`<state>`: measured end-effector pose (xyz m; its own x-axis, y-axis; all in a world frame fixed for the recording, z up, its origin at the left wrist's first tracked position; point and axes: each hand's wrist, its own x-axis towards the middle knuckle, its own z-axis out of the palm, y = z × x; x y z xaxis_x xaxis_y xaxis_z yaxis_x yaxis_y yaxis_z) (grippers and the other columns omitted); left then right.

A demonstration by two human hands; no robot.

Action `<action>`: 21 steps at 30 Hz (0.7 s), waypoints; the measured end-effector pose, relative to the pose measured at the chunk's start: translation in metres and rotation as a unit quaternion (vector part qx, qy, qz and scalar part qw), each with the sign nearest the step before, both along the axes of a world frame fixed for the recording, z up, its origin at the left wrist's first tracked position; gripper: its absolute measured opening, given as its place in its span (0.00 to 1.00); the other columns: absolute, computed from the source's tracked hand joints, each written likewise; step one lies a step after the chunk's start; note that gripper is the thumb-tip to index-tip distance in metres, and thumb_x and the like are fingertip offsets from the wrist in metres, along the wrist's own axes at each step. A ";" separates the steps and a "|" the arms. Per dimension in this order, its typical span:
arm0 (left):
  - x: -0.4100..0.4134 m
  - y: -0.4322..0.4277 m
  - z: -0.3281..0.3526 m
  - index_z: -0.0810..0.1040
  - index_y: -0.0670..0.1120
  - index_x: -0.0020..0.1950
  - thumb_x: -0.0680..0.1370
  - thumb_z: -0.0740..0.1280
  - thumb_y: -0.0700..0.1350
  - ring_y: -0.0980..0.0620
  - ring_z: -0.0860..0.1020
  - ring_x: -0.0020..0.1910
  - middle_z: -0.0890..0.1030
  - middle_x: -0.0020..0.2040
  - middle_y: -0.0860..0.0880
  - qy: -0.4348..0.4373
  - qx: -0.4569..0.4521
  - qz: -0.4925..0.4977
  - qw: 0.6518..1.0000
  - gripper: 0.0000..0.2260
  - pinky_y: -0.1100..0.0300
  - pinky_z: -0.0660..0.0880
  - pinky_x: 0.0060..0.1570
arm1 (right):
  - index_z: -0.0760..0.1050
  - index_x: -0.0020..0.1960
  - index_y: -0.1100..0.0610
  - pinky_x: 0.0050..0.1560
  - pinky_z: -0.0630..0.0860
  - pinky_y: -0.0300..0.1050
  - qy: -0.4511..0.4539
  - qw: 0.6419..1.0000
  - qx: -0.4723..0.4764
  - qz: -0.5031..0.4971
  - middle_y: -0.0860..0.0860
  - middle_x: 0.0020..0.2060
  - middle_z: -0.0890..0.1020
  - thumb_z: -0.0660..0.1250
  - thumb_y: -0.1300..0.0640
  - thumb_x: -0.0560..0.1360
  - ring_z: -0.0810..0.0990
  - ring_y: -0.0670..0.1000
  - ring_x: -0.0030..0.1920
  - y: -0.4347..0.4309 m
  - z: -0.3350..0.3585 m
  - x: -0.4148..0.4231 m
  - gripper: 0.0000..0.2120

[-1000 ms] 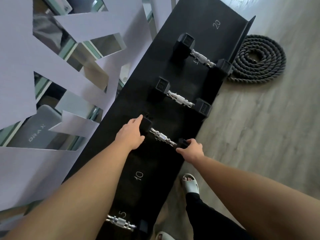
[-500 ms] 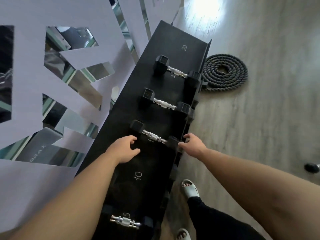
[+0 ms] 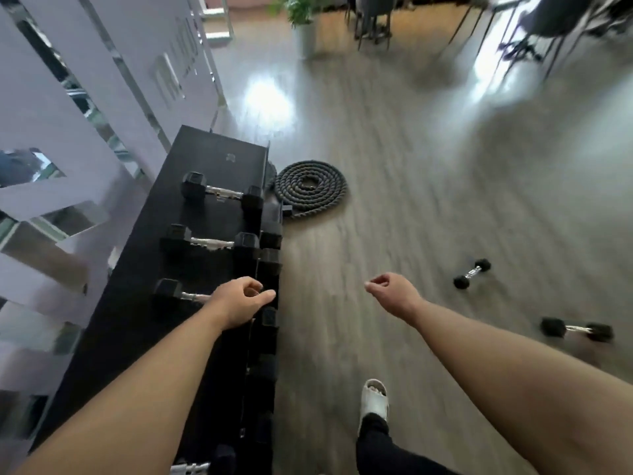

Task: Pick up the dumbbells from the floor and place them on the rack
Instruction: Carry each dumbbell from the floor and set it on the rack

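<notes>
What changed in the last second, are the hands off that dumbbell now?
Yes. Both hands let go of the third dumbbell: the left hand hangs just above its near end, the right hand has swung out over the floor, empty. The view lifted, showing two dumbbells on the floor. The rack and rope stayed put.

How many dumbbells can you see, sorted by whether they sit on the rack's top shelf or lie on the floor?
On the rack's top shelf: 4 dumbbells, the nearest cut off by the frame edge
On the floor: 2 dumbbells
Total: 6
</notes>
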<state>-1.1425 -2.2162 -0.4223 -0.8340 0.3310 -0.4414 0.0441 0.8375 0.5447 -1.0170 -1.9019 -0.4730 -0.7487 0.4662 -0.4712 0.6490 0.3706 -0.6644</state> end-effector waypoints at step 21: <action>0.116 0.522 -0.047 0.80 0.51 0.59 0.71 0.70 0.68 0.51 0.81 0.52 0.83 0.52 0.53 -0.016 0.007 -0.263 0.965 0.26 0.58 0.75 0.53 | 0.80 0.57 0.54 0.53 0.75 0.45 -0.024 0.967 -0.011 -0.253 0.51 0.53 0.84 0.73 0.45 0.75 0.81 0.53 0.52 0.413 -0.006 0.226 0.15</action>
